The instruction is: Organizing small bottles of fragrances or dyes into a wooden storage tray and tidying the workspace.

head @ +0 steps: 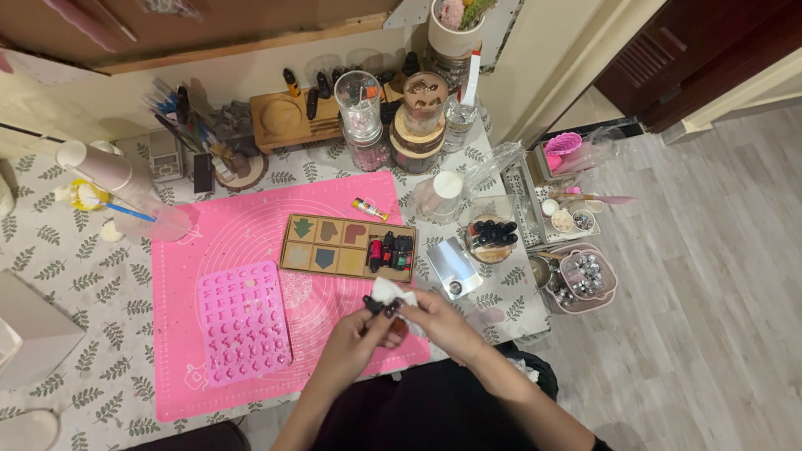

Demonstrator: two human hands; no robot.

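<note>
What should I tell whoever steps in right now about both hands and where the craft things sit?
Left hand: holds a small dark bottle above the pink mat.
Right hand: presses a white tissue against the bottle's top.
Pink mould lies flat on the mat, left of the hands; whether its cavities are filled cannot be told.
Wooden tray sits beyond the hands, with coloured shapes and several small bottles in its right compartments.
Done: bottle is out and in hand. Left: bottle not yet set down.

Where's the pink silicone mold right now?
Head view: the pink silicone mold lies on the pink mat's left part, left of both hands, below-left of the wooden tray.
</note>
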